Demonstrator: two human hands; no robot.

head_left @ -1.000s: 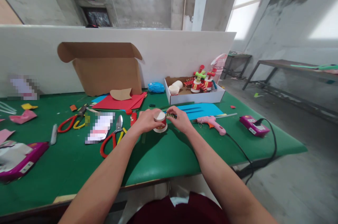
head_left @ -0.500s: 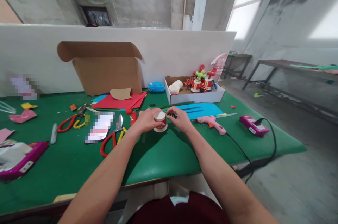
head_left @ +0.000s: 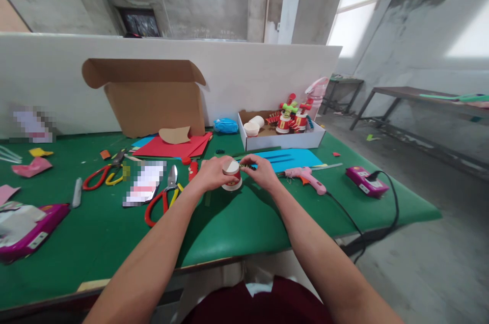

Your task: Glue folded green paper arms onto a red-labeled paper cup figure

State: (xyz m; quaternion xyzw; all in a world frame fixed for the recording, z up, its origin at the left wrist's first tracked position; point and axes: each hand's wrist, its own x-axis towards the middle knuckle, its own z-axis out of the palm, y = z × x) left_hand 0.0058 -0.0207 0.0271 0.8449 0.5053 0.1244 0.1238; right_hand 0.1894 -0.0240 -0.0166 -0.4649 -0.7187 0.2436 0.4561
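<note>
An upside-down white paper cup [head_left: 231,166] with a red band round its side stands on the green table. My left hand [head_left: 213,174] is closed round the cup's left side. In my right hand [head_left: 263,173] a small dark, ridged strip with yellowish edges [head_left: 245,166], like a folded paper spring, is pinched. Its left end meets the right side of the cup; whether it is stuck there I cannot tell. To the right of this hand lies a pink hot glue gun [head_left: 311,180]. Blue paper [head_left: 296,159] lies just behind it.
A white box [head_left: 284,141] at the back holds cups and finished paper figures. Red-handled scissors [head_left: 152,212], a second cutting tool [head_left: 97,179], a phone [head_left: 144,184] and red paper [head_left: 171,147] lie left. A cable runs from the glue gun near a purple pack [head_left: 364,181].
Both hands stay almost where they were, with the cup still held. The ridged strip shows slightly less between my right fingers and the cup.
</note>
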